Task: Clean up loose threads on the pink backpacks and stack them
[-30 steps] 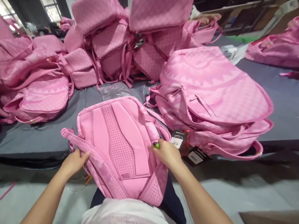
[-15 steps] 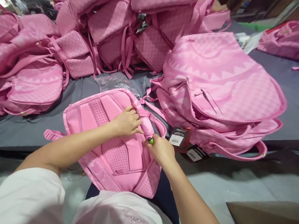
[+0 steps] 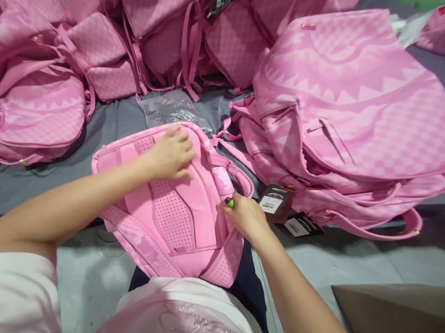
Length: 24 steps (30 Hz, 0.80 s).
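A pink backpack [image 3: 202, 214] leans on my lap and the table edge, its padded back panel and straps facing me. On the upper part of that panel rests my left hand [image 3: 172, 153], fingers a little spread and holding nothing. My right hand [image 3: 246, 216] is closed at the pack's right side, by the shoulder strap [image 3: 222, 180]. From its fist sticks out the end of a small green-and-black tool [image 3: 229, 203]; the rest is hidden, so its kind does not show.
A larger pink backpack [image 3: 365, 104] lies at right with black hang tags [image 3: 278, 203] over the table edge. Several pink backpacks [image 3: 41, 116] are heaped at the back. A clear plastic bag [image 3: 173, 109] lies on the grey table cloth [image 3: 105, 120]. A cardboard piece [image 3: 397, 310] is below right.
My left hand has moved up and left, away from the strap side, and its fingers have loosened. My right hand keeps the tool at the pack's side. The view has tilted down.
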Each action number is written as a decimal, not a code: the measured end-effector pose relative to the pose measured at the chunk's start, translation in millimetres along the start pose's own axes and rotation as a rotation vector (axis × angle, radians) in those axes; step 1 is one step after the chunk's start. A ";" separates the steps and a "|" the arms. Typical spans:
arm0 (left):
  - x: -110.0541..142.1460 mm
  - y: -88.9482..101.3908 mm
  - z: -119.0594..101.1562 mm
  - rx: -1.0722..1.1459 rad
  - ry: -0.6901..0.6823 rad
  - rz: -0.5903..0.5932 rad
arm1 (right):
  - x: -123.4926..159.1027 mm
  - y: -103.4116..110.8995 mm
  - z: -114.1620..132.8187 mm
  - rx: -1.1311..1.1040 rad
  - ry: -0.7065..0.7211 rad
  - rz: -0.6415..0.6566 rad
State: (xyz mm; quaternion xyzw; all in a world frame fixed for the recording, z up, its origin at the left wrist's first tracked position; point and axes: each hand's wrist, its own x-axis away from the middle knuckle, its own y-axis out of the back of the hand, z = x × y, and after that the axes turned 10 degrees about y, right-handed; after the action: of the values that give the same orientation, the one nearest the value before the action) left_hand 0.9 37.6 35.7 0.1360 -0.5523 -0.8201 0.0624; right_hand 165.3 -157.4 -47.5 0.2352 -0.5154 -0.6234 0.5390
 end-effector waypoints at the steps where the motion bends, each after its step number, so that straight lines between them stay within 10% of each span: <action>1: 2.3 -4.3 -15.5 0.043 -0.009 0.006 | 2.4 2.7 -1.2 -0.050 0.025 -0.029; 7: 7.2 -26.7 -58.5 0.256 0.065 -0.069 | 27.0 26.3 -8.8 -0.895 0.235 -0.598; 15: 13.1 -32.0 -64.2 0.353 0.110 -0.083 | 11.9 5.6 4.7 -1.289 0.288 -0.581; 24: 25.8 -38.7 -66.5 0.375 0.012 -0.178 | -0.9 -12.8 16.8 -1.170 0.154 -0.711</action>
State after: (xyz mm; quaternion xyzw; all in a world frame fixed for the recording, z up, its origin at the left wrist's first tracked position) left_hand -2.5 -13.2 -27.5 0.1986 -0.6805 -0.7045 -0.0335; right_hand 145.8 -151.5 -53.2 0.1041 0.0540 -0.9196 0.3750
